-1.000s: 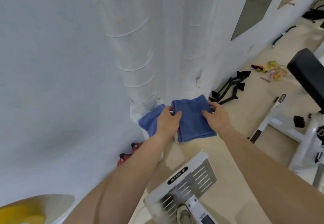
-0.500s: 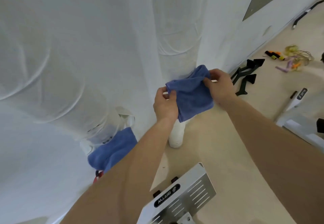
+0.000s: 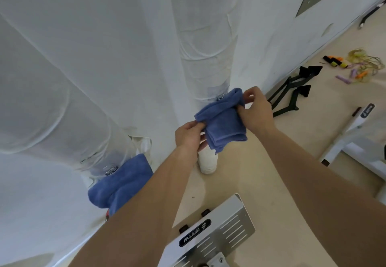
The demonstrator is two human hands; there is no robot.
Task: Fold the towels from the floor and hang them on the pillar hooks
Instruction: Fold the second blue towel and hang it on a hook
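– Gripping the folded blue towel (image 3: 224, 124) with both hands, you have it right in front of the wrapped pillar (image 3: 205, 37), well off the floor (image 3: 240, 175). Your left hand (image 3: 189, 136) pinches its lower left edge between the thumb and the fingers.

– And your right hand (image 3: 255, 110) is curled round the bunched top corner, which you hold just beside the metal hook (image 3: 220, 97) on the pillar. I think the cloth touches the hook, but the fold hides the tip, so I cannot tell whether the towel is over it.

– To the left of the pillar, and lower in your view, a second blue towel (image 3: 123, 181) hangs from another hook (image 3: 110, 169), on the wider wrapped column (image 3: 52, 99) there.

– At the foot of the pillar, just under the towel you hold, a white roll (image 3: 207, 162) stands upright on the floor.

– To the right of the pillar, close along the wall (image 3: 282, 26), some black handles (image 3: 292, 93) lie on the floor. Farther right from them is a heap of coloured skipping ropes (image 3: 363, 66).

– Nearer to you than the pillar, between your two forearms, there is a slotted metal plate (image 3: 215, 239) with a black label on it.
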